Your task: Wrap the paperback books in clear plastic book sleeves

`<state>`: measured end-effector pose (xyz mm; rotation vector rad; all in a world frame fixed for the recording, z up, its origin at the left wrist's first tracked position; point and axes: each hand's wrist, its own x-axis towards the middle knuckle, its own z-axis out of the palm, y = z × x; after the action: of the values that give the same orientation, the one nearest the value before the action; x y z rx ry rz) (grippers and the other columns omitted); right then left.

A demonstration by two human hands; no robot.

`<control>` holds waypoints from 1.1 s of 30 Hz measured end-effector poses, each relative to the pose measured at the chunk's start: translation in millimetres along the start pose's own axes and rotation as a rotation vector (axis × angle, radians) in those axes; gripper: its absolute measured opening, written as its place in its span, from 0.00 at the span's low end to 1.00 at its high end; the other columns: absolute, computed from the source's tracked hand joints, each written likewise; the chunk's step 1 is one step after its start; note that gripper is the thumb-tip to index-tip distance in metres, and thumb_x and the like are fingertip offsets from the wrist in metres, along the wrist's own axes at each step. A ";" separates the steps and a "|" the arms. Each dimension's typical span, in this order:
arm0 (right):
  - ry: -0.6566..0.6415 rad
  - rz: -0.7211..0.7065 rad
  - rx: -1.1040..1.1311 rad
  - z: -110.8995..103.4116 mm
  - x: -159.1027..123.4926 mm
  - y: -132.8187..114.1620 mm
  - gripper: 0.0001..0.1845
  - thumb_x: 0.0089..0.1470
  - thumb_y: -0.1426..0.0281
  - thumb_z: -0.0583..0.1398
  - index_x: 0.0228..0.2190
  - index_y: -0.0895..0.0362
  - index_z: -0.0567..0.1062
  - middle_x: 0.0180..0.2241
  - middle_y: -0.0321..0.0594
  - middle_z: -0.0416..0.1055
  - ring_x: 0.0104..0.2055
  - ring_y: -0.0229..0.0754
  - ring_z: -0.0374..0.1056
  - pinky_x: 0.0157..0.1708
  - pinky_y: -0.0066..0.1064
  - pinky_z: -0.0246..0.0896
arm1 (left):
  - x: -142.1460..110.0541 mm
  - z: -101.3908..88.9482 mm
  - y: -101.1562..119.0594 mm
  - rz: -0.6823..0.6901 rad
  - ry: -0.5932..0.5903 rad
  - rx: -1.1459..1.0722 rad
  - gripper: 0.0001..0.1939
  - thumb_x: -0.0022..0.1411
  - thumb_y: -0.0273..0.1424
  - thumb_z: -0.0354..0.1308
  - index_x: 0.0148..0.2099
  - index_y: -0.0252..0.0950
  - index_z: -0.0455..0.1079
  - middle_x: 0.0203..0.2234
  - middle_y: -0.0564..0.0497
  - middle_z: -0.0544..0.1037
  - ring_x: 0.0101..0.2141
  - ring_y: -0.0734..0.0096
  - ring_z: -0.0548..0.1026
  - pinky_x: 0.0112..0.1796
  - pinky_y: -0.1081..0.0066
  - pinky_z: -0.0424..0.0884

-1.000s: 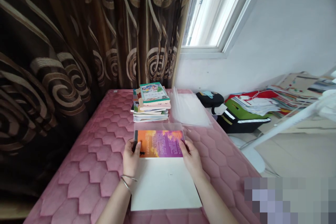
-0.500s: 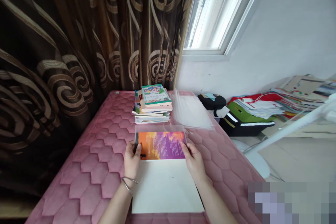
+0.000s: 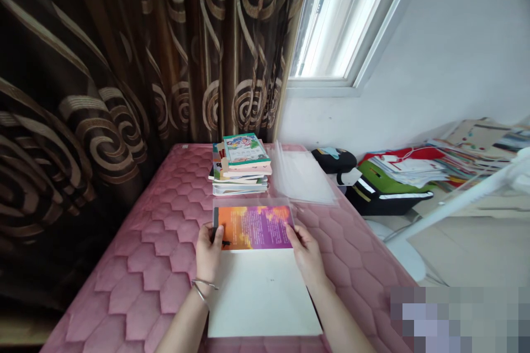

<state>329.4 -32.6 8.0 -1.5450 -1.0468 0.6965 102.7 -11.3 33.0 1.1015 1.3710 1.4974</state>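
An open book lies in front of me, its orange and purple cover [image 3: 254, 227] folded out at the top and a blank, pale page [image 3: 265, 295] below. A clear plastic sleeve [image 3: 252, 202] shows past the cover's far edge. My left hand [image 3: 210, 244] pinches the cover's left edge, thumb on top. On the opposite edge, my right hand [image 3: 304, 247] grips the cover with its thumb on the printed side. A bracelet circles my left wrist. The fingers beneath the cover are hidden on both sides.
Beyond the book stands a stack of books [image 3: 244, 168]. Clear plastic sheets [image 3: 304, 176] lie to its right on the pink quilted surface [image 3: 136, 265]. A patterned curtain [image 3: 186, 55] hangs at left. Bags, papers and a white pole [image 3: 451, 198] are at right.
The cover's far edge has shifted slightly away from me and its near crease sits a little higher. Both hands keep the same hold.
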 end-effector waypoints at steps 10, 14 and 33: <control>-0.042 0.042 0.002 0.0 1.7 6.3 0.30 0.47 0.40 0.55 0.32 0.53 0.77 0.27 0.38 0.77 0.29 0.46 0.71 0.27 0.31 0.63 | -4.2 -1.3 0.5 -0.038 -0.039 -0.051 0.14 0.52 0.41 0.59 0.36 0.37 0.64 0.24 0.55 0.73 0.25 0.70 0.73 0.27 0.72 0.70; -0.039 0.040 0.036 0.1 -0.1 5.4 0.31 0.47 0.40 0.56 0.36 0.53 0.77 0.28 0.39 0.77 0.30 0.47 0.72 0.28 0.32 0.64 | -2.9 -1.4 -0.2 -0.018 -0.027 -0.042 0.16 0.52 0.44 0.60 0.35 0.37 0.64 0.24 0.56 0.72 0.25 0.71 0.73 0.27 0.72 0.70; -0.029 0.035 0.032 0.3 -0.3 4.8 0.28 0.48 0.42 0.56 0.34 0.52 0.77 0.26 0.38 0.76 0.29 0.47 0.71 0.27 0.33 0.64 | -4.3 -2.9 3.0 -0.013 -0.009 -0.006 0.14 0.53 0.44 0.59 0.34 0.38 0.66 0.25 0.54 0.73 0.28 0.69 0.72 0.32 0.71 0.68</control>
<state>330.2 -32.9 3.3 -1.5325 -1.0274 0.7592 101.2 -16.4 35.6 1.0924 1.3637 1.4844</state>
